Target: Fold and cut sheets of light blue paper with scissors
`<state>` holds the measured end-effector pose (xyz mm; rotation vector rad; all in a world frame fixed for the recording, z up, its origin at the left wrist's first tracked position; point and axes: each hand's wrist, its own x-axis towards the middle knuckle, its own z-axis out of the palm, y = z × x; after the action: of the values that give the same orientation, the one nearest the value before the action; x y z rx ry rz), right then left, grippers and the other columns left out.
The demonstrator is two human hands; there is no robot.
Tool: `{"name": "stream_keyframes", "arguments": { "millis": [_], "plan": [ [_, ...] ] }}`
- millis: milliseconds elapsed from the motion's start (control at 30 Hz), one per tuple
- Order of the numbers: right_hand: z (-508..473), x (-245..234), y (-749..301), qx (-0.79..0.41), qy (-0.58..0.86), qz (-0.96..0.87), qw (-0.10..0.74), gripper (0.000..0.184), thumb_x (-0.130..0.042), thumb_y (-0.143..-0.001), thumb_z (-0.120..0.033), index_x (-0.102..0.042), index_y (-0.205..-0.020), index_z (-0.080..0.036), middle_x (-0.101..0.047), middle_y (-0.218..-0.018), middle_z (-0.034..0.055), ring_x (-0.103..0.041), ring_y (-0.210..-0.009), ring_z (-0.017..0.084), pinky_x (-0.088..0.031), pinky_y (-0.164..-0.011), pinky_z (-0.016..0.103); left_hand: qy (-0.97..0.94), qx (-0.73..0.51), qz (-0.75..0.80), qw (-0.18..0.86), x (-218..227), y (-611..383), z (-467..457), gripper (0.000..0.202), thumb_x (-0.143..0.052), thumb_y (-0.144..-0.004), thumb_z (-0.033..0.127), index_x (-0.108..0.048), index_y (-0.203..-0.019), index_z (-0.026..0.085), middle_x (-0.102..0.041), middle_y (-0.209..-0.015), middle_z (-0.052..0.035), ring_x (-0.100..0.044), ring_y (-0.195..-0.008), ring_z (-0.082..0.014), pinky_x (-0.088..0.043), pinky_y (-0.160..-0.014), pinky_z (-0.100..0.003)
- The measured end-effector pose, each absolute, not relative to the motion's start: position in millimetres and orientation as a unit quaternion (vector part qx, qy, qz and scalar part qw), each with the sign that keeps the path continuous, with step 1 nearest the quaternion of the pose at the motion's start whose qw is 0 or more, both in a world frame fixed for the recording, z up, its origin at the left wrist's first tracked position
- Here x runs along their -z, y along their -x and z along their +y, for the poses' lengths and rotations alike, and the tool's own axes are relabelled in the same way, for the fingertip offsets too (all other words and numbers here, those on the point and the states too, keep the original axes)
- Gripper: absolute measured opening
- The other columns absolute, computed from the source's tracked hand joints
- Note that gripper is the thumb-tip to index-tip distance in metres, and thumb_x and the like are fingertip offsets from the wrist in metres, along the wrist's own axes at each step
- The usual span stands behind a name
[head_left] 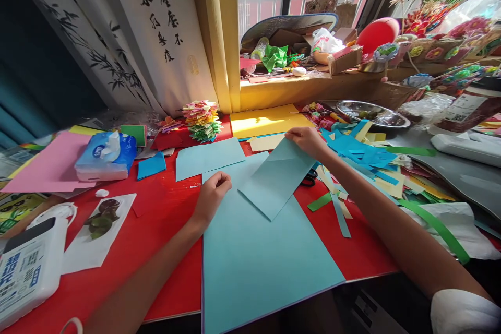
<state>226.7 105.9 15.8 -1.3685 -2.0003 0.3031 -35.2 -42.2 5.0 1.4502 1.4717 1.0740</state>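
Note:
My right hand (305, 141) pinches the top edge of a light blue sheet of paper (276, 180), which hangs tilted with a crease across it. Under it lies a large light blue paper (266, 266), reaching past the table's front edge. Fingers curled together, my left hand (214, 191) hovers over the left edge of that large paper, with nothing visible in its grip. Another light blue piece (209, 158) lies just behind my left hand. Black scissors (310, 177) are partly hidden behind the held sheet.
Cut paper strips (360, 148) are heaped at the right, beside a metal bowl (371, 114). A folded-paper stack (202, 121), a tissue pack (106, 156), a small blue paper (151, 166) and a white box (31, 271) stand or lie on the red table (164, 282). Yellow paper (266, 122) lies behind.

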Motion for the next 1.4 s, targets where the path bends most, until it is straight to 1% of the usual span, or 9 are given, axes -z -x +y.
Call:
{"name": "stream_keyframes", "arguments": {
  "millis": [100, 200, 300, 467, 633, 900, 1000, 1100, 1400],
  "plan": [
    [87.1, -17.7, -197.7, -0.181, 0.467, -0.808, 0.310, 0.029, -0.044, -0.079, -0.035, -0.065, -0.078, -0.015, -0.064, -0.076, 0.0027, -0.054, -0.067, 0.014, -0.035, -0.058, 0.022, -0.581, -0.436, 0.585, 0.361, -1.3, 34.7, -39.4, 0.009, -0.050, -0.075, 0.029, -0.052, -0.074, 0.020, -0.051, -0.075, 0.0023, -0.044, -0.068, -0.0111, -0.035, -0.062, -0.022],
    [59.5, -13.2, -160.8, -0.258, 0.387, -0.847, 0.257, 0.028, -0.043, -0.081, -0.034, -0.062, -0.074, -0.015, -0.062, -0.071, 0.0014, -0.053, -0.066, 0.012, -0.036, -0.057, 0.021, -0.595, -0.436, 0.579, 0.347, 2.0, 33.7, -37.6, 0.016, -0.053, -0.075, 0.035, -0.055, -0.081, 0.020, -0.056, -0.084, 0.0004, -0.049, -0.076, -0.0129, -0.038, -0.069, -0.023],
    [34.3, -5.6, -133.0, -0.301, 0.336, -0.863, 0.229, 0.023, -0.043, -0.083, -0.030, -0.061, -0.079, -0.016, -0.063, -0.076, 0.0004, -0.053, -0.068, 0.011, -0.038, -0.060, 0.020, -0.600, -0.428, 0.575, 0.354, 3.1, 33.8, -37.1, 0.019, -0.054, -0.074, 0.038, -0.056, -0.082, 0.020, -0.057, -0.083, 0.0002, -0.050, -0.072, -0.0126, -0.040, -0.065, -0.023],
    [16.3, -1.1, -119.4, -0.335, 0.339, -0.839, 0.262, 0.020, -0.041, -0.085, -0.029, -0.056, -0.082, -0.016, -0.060, -0.078, 0.0024, -0.051, -0.070, 0.012, -0.036, -0.061, 0.022, -0.587, -0.433, 0.563, 0.390, 1.9, 35.6, -36.8, 0.022, -0.055, -0.073, 0.039, -0.057, -0.079, 0.019, -0.057, -0.077, 0.0003, -0.050, -0.069, -0.0127, -0.040, -0.060, -0.022],
    [12.4, -4.7, -119.6, -0.319, 0.367, -0.836, 0.255, 0.015, -0.041, -0.086, -0.029, -0.052, -0.084, -0.019, -0.059, -0.072, 0.0006, -0.050, -0.065, 0.012, -0.034, -0.058, 0.022, -0.581, -0.436, 0.561, 0.396, 1.3, 36.0, -37.2, 0.024, -0.055, -0.073, 0.039, -0.059, -0.083, 0.018, -0.058, -0.080, -0.0004, -0.050, -0.070, -0.0128, -0.040, -0.061, -0.022],
    [5.9, 2.9, -115.4, -0.223, 0.389, -0.860, 0.245, 0.016, -0.034, -0.088, -0.027, -0.049, -0.086, -0.021, -0.060, -0.081, 0.0033, -0.051, -0.068, 0.016, -0.032, -0.057, 0.024, -0.583, -0.418, 0.562, 0.413, 2.2, 37.2, -35.5, 0.024, -0.055, -0.072, 0.039, -0.059, -0.080, 0.017, -0.058, -0.077, -0.0003, -0.049, -0.066, -0.0116, -0.037, -0.059, -0.021],
    [8.0, 2.7, -116.7, -0.212, 0.392, -0.855, 0.266, 0.014, -0.033, -0.087, -0.025, -0.046, -0.082, -0.021, -0.060, -0.085, 0.0029, -0.050, -0.071, 0.015, -0.032, -0.059, 0.024, -0.580, -0.414, 0.560, 0.423, 2.2, 36.7, -36.3, 0.020, -0.054, -0.073, 0.036, -0.058, -0.077, 0.017, -0.057, -0.074, 0.0009, -0.047, -0.065, -0.0106, -0.036, -0.057, -0.021],
    [13.4, 0.8, -119.6, -0.202, 0.404, -0.842, 0.294, 0.013, -0.034, -0.086, -0.026, -0.045, -0.080, -0.021, -0.059, -0.083, 0.0020, -0.049, -0.070, 0.015, -0.032, -0.059, 0.024, -0.580, -0.407, 0.556, 0.435, 1.3, 35.7, -37.8, 0.017, -0.053, -0.074, 0.034, -0.056, -0.075, 0.017, -0.055, -0.073, 0.0023, -0.046, -0.063, -0.0097, -0.035, -0.056, -0.020],
    [35.5, -7.3, -135.0, -0.157, 0.436, -0.821, 0.334, 0.016, -0.034, -0.085, -0.027, -0.048, -0.079, -0.021, -0.059, -0.085, 0.0035, -0.049, -0.071, 0.015, -0.033, -0.059, 0.024, -0.580, -0.399, 0.565, 0.431, -0.6, 33.8, -39.2, 0.017, -0.053, -0.071, 0.034, -0.056, -0.076, 0.018, -0.055, -0.073, 0.0015, -0.049, -0.066, -0.0121, -0.038, -0.058, -0.022]
  ]
}}
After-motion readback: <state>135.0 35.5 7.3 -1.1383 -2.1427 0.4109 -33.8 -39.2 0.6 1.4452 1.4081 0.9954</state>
